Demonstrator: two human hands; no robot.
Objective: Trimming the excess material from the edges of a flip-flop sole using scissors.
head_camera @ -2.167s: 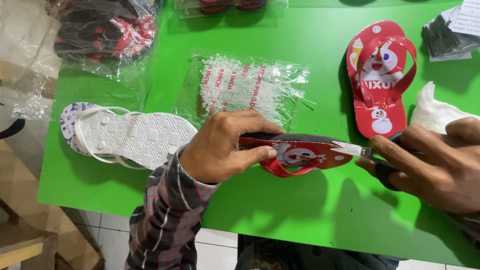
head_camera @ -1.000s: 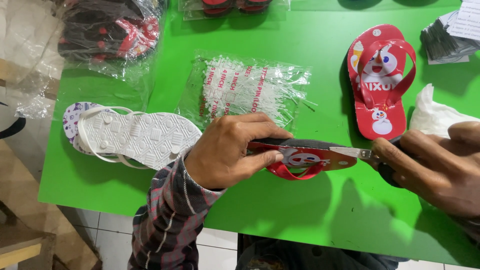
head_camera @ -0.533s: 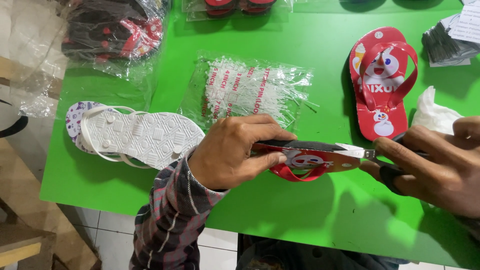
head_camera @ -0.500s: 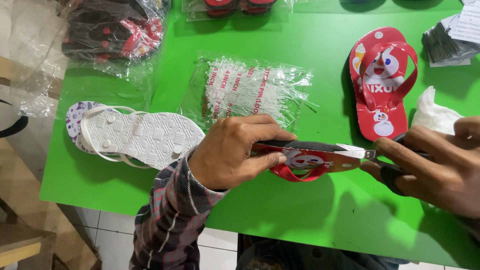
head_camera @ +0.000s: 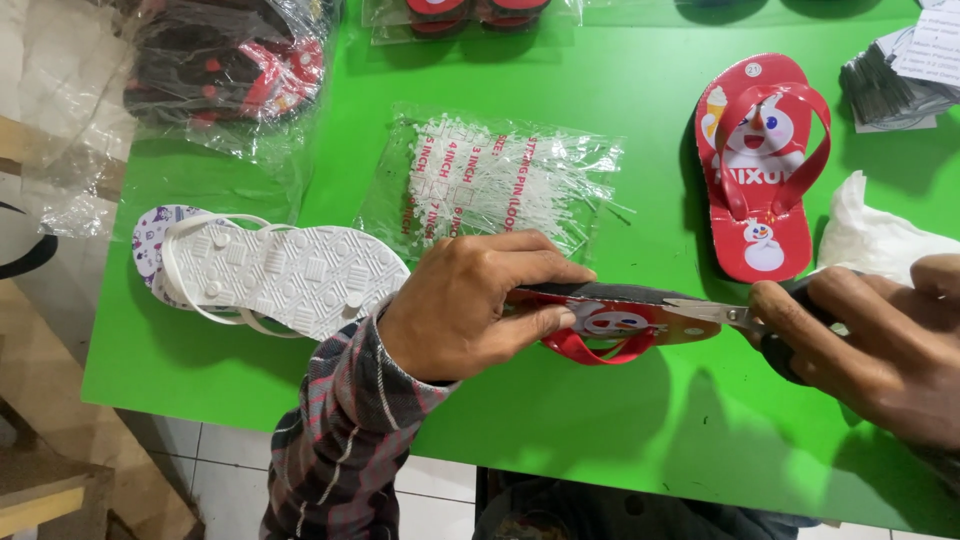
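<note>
My left hand (head_camera: 470, 305) grips a small red flip-flop (head_camera: 625, 318) on its edge above the green table (head_camera: 600, 420), its red strap hanging below. My right hand (head_camera: 880, 345) holds dark-handled scissors (head_camera: 735, 318), whose metal blades lie against the toe end of that flip-flop. The scissor handles are mostly hidden inside my fingers.
A matching red flip-flop (head_camera: 762, 170) with a snowman picture lies at the right. White flip-flops (head_camera: 275, 275) lie sole-up at the left. A clear bag of white plastic pins (head_camera: 495, 180) is in the middle, bagged sandals (head_camera: 225, 70) at the back left, white plastic (head_camera: 875, 240) at the right.
The red flip-flop has turned slightly in my left hand and the scissor blades have shifted a little along its toe end. Both hands stay in nearly the same place.
</note>
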